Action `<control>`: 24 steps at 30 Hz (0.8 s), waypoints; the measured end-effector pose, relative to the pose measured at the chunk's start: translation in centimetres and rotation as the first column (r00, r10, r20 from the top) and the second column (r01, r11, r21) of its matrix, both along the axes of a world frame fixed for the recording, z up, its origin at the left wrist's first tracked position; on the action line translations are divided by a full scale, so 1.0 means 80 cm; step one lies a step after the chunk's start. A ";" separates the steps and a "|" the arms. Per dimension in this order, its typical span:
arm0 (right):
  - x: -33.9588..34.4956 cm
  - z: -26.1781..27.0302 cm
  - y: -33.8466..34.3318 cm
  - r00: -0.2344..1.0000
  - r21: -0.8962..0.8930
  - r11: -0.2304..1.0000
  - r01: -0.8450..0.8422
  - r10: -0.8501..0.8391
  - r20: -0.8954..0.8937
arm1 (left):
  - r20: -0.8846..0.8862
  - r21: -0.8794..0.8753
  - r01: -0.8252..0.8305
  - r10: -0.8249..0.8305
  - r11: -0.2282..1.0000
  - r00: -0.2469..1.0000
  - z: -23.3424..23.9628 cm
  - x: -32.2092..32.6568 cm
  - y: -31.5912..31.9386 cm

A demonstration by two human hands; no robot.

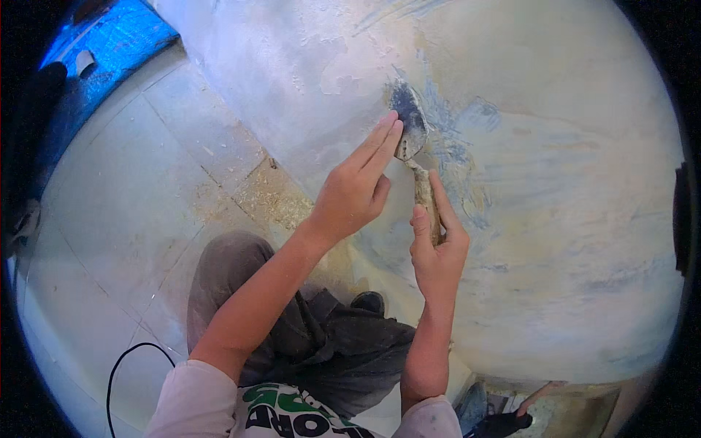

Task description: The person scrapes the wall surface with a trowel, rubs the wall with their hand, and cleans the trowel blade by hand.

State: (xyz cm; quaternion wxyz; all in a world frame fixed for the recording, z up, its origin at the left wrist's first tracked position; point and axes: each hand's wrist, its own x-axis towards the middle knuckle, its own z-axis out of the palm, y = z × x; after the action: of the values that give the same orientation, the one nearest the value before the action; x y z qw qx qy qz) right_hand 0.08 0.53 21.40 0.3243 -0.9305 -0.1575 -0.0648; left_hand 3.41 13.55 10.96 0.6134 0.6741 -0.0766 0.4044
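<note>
My right hand (441, 252) grips the worn wooden handle (424, 191) of a pointed trowel. The trowel's dark metal blade (412, 117) lies against the painted wall (526, 208), its tip pointing up in the view. Two extended fingers of my left hand (356, 186) press on the blade's left edge; that hand grips nothing. Around the blade the wall has scraped, patchy paint with bluish streaks (454, 142). What lies under the blade is hidden.
Scraped flakes (274, 202) litter the tiled floor (126, 164) along the wall's foot. Blue sheeting (120, 38) covers the floor at upper left. A black cable (112, 378) curves at lower left. Another person (501, 421) is at lower right, one arm raised.
</note>
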 end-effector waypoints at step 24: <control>0.003 -0.013 -0.006 0.999 0.128 0.992 -0.012 0.015 -0.028 | 0.015 0.010 0.035 -0.035 0.999 0.999 0.003 0.001 0.001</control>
State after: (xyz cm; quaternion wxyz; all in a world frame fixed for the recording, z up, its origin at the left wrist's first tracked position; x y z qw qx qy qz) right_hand 0.30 0.05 20.39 0.3859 -0.9076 -0.1546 -0.0590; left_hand 3.45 13.59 11.23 0.6164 0.6727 -0.0951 0.3981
